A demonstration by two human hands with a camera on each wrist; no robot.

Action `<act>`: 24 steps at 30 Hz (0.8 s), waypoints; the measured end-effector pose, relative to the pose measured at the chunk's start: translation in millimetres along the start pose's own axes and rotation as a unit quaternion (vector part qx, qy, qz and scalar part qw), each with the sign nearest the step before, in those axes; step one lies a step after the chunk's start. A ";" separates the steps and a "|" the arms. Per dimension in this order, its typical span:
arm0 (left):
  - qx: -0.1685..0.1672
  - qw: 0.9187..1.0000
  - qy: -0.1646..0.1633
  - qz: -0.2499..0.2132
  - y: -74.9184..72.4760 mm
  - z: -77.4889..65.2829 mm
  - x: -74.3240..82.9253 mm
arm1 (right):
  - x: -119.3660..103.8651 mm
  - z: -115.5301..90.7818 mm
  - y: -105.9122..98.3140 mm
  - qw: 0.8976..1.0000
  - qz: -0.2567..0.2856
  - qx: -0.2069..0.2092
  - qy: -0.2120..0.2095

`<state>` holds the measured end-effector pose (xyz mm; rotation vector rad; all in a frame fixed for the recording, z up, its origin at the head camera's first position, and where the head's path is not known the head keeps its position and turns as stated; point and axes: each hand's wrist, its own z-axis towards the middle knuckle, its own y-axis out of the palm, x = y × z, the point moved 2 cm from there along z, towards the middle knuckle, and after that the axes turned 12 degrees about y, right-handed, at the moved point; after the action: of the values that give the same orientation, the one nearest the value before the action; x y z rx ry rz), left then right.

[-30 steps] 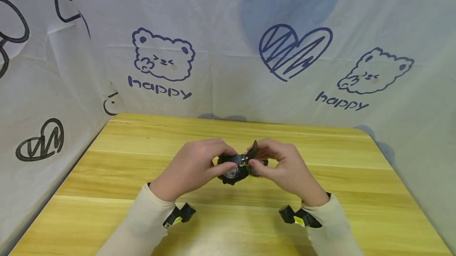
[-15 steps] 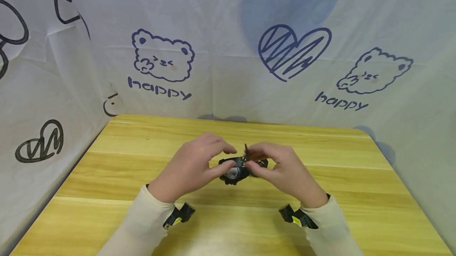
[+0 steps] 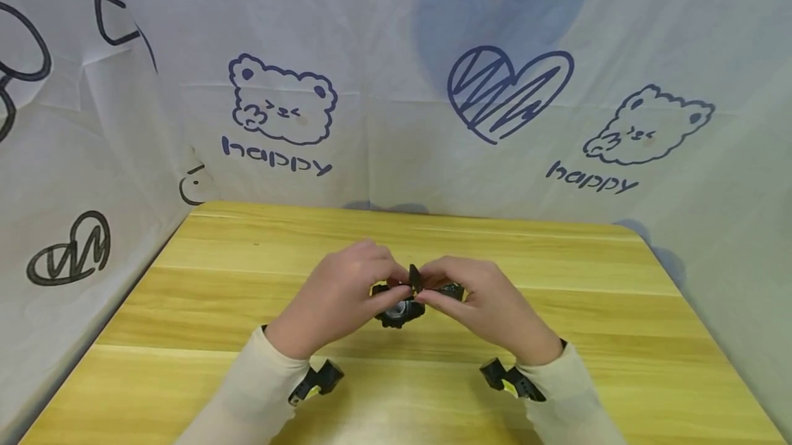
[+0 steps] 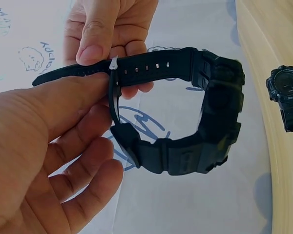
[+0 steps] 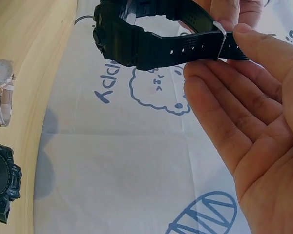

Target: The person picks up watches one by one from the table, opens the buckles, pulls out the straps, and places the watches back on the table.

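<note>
Both hands hold a black wristwatch [image 3: 399, 312] over the table, its case hanging below the strap. My left hand [image 3: 343, 297] pinches the strap near the buckle [image 4: 115, 63], with its other fingers loosely bent in the left wrist view. The right hand [image 3: 491, 304] pinches the strap's tail end [image 5: 232, 46], thumb on top and fingers underneath. That strap runs through the silver buckle, so the band forms a closed loop in the left wrist view. In the head view the strap tip [image 3: 414, 278] stands up between the hands, and fingers partly hide the watch.
Another black watch [image 4: 287, 85] lies on the wooden table [image 3: 396, 390]. Near it in the right wrist view is a watch with a white strap [image 5: 1, 90]. A white cloth [image 3: 383, 115] with drawings hangs behind the table.
My left finger and thumb parted half a second ago and now close on the strap again. The right hand and the strap tip have shifted left.
</note>
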<state>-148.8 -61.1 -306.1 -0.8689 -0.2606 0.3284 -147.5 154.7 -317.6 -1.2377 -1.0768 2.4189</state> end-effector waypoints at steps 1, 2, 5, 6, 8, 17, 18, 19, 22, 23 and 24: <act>0.000 1.000 0.000 0.000 0.1 0.0 0.2 | 0.2 -0.1 0.4 1.000 0.001 -0.001 -0.001; 0.000 1.000 0.000 -0.001 0.5 -0.1 0.3 | 0.2 -0.1 0.7 1.000 0.003 -0.002 -0.002; 0.000 1.000 0.002 -0.006 1.4 0.2 0.8 | 0.2 -0.2 1.6 1.000 0.011 -0.005 -0.005; 0.001 1.000 0.004 -0.007 1.6 0.4 1.0 | 0.2 -0.3 1.9 1.000 0.014 -0.007 -0.006; 0.003 1.000 0.009 -0.009 2.2 0.8 1.3 | 0.0 -0.3 2.1 1.000 0.017 -0.008 -0.008; 0.010 1.000 0.020 -0.009 3.2 1.6 1.9 | -0.3 -0.6 2.3 1.000 0.018 -0.011 0.002; 0.010 1.000 0.020 -0.010 3.7 1.4 1.7 | -0.3 -0.6 2.3 1.000 0.018 -0.011 0.003; 0.009 1.000 0.019 -0.011 4.4 1.1 1.3 | -0.4 -0.6 2.4 1.000 0.018 -0.012 0.003; 0.008 1.000 0.017 -0.011 5.3 0.4 0.8 | -0.7 -0.8 2.5 1.000 0.018 -0.012 0.001; 0.008 1.000 0.016 -0.011 5.0 0.5 1.0 | -0.8 -0.8 2.5 1.000 0.018 -0.012 0.000; 0.009 1.000 0.016 -0.011 4.7 0.7 1.2 | -0.8 -0.9 2.5 1.000 0.019 -0.011 -0.001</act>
<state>-148.7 -57.3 -309.3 -0.8513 -0.2375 0.2952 -146.0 153.0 -319.2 -1.2747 -1.0940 2.4415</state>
